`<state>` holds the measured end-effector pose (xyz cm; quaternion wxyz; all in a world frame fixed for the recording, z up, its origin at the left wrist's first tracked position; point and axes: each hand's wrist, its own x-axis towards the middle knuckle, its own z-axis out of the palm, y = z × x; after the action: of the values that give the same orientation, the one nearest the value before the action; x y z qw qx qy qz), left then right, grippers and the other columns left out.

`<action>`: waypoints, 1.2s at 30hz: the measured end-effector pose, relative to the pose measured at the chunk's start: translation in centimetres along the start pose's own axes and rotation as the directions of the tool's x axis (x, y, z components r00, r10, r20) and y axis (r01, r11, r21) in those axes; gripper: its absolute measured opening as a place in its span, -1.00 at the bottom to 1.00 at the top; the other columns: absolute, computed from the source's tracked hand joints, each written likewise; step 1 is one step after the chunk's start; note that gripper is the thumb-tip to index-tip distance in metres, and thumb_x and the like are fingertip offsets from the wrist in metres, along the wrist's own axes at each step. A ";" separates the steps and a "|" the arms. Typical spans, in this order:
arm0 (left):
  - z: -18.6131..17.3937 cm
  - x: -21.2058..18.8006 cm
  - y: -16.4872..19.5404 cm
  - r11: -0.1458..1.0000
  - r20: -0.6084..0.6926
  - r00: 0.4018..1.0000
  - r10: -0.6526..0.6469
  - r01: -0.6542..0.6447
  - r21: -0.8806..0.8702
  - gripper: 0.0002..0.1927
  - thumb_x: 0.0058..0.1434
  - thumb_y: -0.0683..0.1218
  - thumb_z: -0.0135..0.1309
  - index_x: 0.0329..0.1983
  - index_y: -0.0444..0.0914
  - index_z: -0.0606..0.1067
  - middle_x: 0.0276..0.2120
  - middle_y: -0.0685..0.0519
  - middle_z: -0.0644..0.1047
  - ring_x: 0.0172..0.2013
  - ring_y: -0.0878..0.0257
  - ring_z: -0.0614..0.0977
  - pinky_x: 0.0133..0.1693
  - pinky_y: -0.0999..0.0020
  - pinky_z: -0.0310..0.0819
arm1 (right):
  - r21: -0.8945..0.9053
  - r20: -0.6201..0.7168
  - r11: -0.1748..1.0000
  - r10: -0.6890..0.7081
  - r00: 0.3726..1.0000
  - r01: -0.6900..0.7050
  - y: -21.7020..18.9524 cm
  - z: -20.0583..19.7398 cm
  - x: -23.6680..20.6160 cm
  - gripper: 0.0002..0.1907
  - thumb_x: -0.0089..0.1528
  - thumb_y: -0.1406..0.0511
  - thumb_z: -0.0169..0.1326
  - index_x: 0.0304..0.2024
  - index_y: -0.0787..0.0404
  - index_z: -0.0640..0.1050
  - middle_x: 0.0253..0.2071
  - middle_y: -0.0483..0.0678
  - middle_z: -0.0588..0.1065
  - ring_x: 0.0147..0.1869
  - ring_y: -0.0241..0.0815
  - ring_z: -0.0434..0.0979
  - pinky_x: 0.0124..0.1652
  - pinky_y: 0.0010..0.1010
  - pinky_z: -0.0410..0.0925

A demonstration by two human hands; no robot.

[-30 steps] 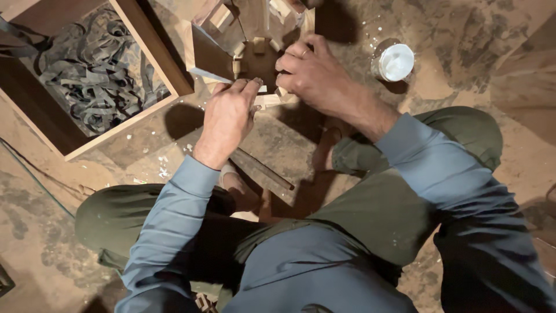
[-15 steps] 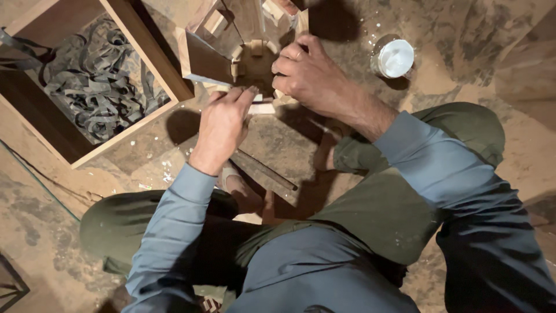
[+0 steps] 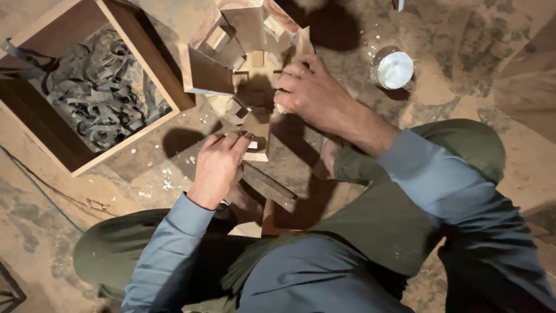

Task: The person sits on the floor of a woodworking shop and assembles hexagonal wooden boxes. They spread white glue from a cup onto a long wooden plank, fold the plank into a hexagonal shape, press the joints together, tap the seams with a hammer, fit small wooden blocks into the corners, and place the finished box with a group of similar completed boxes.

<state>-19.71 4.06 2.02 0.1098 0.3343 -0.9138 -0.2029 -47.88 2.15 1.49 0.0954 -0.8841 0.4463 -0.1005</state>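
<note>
- Dusty earthen floor (image 3: pixel 475 75) spreads under a seated person in blue sleeves and green trousers; scraps and white flecks lie scattered.
- Left hand (image 3: pixel 217 165) has drawn back from the wooden assembly (image 3: pixel 231 52) since a moment ago; its fingertips pinch a small pale wood piece (image 3: pixel 253 145), now held apart from the structure, so the piece is not yet joined.
- Right hand (image 3: pixel 310 93) stays pressed on the assembly's near edge, fingers curled around it, steadying it.
- Open wooden box (image 3: pixel 145 58) of dark strips sits just left of the assembly; a white-lidded jar (image 3: pixel 395 69) stands right; open floor remains between hands and knees.
</note>
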 end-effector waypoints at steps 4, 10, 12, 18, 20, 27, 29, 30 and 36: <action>-0.6 -0.2 0.1 1.000 -0.001 1.000 0.004 -0.004 -0.003 -0.60 -0.09 -0.27 0.14 -0.10 -0.30 0.49 -0.13 -0.10 0.58 -0.17 -0.01 0.62 -0.06 0.14 0.44 | 0.032 -0.041 0.999 -0.011 0.999 0.013 0.0 0.3 0.1 -0.92 0.25 0.32 0.07 -0.26 0.08 0.60 0.00 -0.13 0.50 0.29 -0.03 0.37 0.32 0.04 0.06; -1.7 -0.8 0.3 1.000 0.145 0.989 -0.029 0.028 0.010 -0.67 -0.06 -0.29 0.13 -0.19 -0.24 0.43 -0.27 -0.05 0.50 -0.23 0.01 0.61 -0.11 0.13 0.45 | 0.039 -0.007 0.999 -0.003 1.000 0.003 0.0 0.2 0.5 -0.73 0.21 0.35 0.12 -0.04 0.05 0.65 0.07 -0.08 0.54 0.33 0.03 0.37 0.33 0.08 0.08; -1.8 -0.9 0.3 1.000 0.133 0.991 -0.014 0.013 0.004 -0.68 -0.06 -0.29 0.12 -0.20 -0.23 0.41 -0.29 -0.04 0.48 -0.23 0.02 0.61 -0.11 0.14 0.45 | 0.030 0.024 0.999 -0.014 1.000 0.013 -0.1 0.0 0.6 -0.69 0.22 0.39 0.12 0.01 0.11 0.64 0.12 -0.07 0.54 0.35 0.01 0.39 0.34 0.05 0.10; -1.7 -1.4 -0.2 1.000 0.100 0.995 0.016 -0.017 0.014 -0.63 -0.06 -0.28 0.09 -0.14 -0.22 0.43 -0.27 -0.05 0.48 -0.26 0.02 0.61 -0.14 0.17 0.45 | -0.027 0.024 0.999 -0.018 1.000 0.019 -0.8 -1.1 1.3 -0.60 0.18 0.46 0.14 0.07 0.11 0.64 0.12 -0.10 0.55 0.29 -0.04 0.43 0.32 -0.01 0.14; -1.7 -1.7 -0.5 1.000 0.107 0.994 0.007 -0.009 0.013 -0.64 -0.06 -0.29 0.10 -0.15 -0.23 0.42 -0.26 -0.05 0.48 -0.24 0.02 0.61 -0.13 0.16 0.45 | -0.003 0.006 1.000 -0.026 1.000 0.026 -1.1 -1.7 1.5 -0.59 0.16 0.46 0.17 0.06 0.13 0.64 0.10 -0.08 0.55 0.28 -0.03 0.44 0.30 -0.01 0.15; -1.7 -2.1 -1.0 1.000 0.087 0.996 -0.005 0.007 -0.024 -0.63 -0.04 -0.30 0.09 -0.12 -0.24 0.43 -0.26 -0.05 0.50 -0.22 0.00 0.63 -0.07 0.16 0.47 | 0.252 -0.114 0.964 -0.051 0.992 0.078 -5.4 -3.2 1.0 -0.66 0.21 0.44 0.25 0.05 0.23 0.58 0.03 0.01 0.57 0.20 -0.04 0.55 0.22 -0.19 0.38; -1.5 -2.2 -1.2 0.998 0.084 0.996 0.004 0.001 -0.065 -0.64 -0.02 -0.30 0.09 -0.12 -0.24 0.44 -0.27 -0.05 0.51 -0.22 -0.01 0.63 -0.07 0.15 0.47 | 0.357 -0.126 0.930 -0.045 0.991 0.088 -7.7 -3.0 0.7 -0.68 0.24 0.42 0.28 0.05 0.25 0.56 0.02 0.02 0.56 0.18 -0.02 0.55 0.19 -0.23 0.43; -1.3 -2.4 -1.4 0.997 0.081 0.997 0.006 0.000 -0.077 -0.65 -0.01 -0.29 0.09 -0.11 -0.25 0.43 -0.28 -0.06 0.51 -0.21 -0.02 0.63 -0.07 0.14 0.48 | 0.382 -0.110 0.921 -0.036 0.993 0.076 -9.0 -2.7 0.7 -0.67 0.21 0.41 0.29 0.02 0.28 0.56 -0.01 0.04 0.56 0.15 0.03 0.55 0.13 -0.20 0.41; -0.5 -3.8 -2.9 0.973 0.058 0.998 -0.032 0.045 -0.228 -0.66 0.07 -0.24 0.12 -0.06 -0.29 0.42 -0.25 -0.14 0.53 -0.20 -0.14 0.61 -0.16 0.04 0.50 | 0.381 -0.075 0.919 0.135 0.988 -0.096 -15.4 0.2 0.8 -0.45 0.08 0.31 0.38 0.06 0.34 0.47 0.10 0.19 0.47 0.17 0.19 0.48 0.10 -0.10 0.34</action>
<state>-15.09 4.39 0.96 0.1191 0.3314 -0.8802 -0.3181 -35.46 10.50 5.38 0.2466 -0.8153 0.4743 -0.2223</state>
